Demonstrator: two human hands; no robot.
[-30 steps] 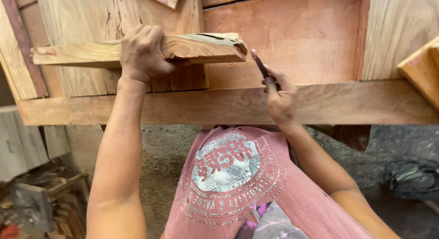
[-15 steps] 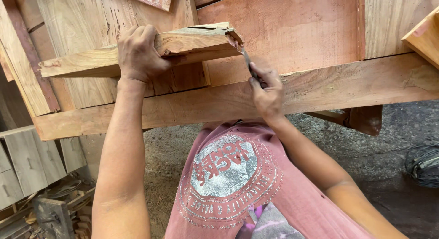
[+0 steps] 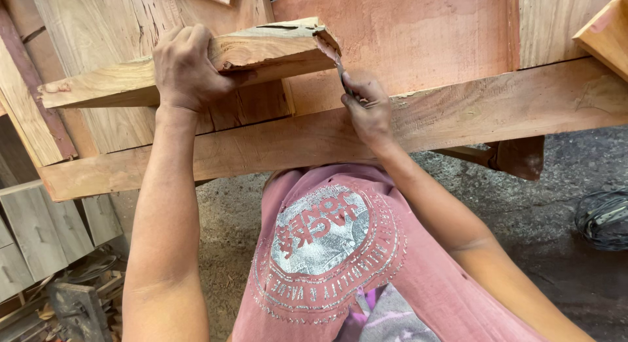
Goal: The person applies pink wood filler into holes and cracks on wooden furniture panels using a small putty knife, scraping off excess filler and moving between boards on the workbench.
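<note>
The left hand [image 3: 186, 67] grips the rough wood piece [image 3: 196, 64] from above, fingers curled over its top edge. The right hand [image 3: 367, 110] pinches a thin tool [image 3: 341, 72] at the piece's broken end, above the long beam [image 3: 490, 110].

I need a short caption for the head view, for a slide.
Left hand grips a rough wooden block while the right hand sets a thin tool at its end.

Rough, split pale wood offcut [image 3: 261, 54] with a ragged matt end, long raw timber beam [image 3: 497, 110] with coarse unfinished grain, smooth reddish-brown wooden panel [image 3: 418, 34] at twelve o'clock, slim dark tool [image 3: 343, 75] of dull metal, faded pink cloth shirt [image 3: 327, 250], gritty grey ground [image 3: 543, 205] at three o'clock
</note>
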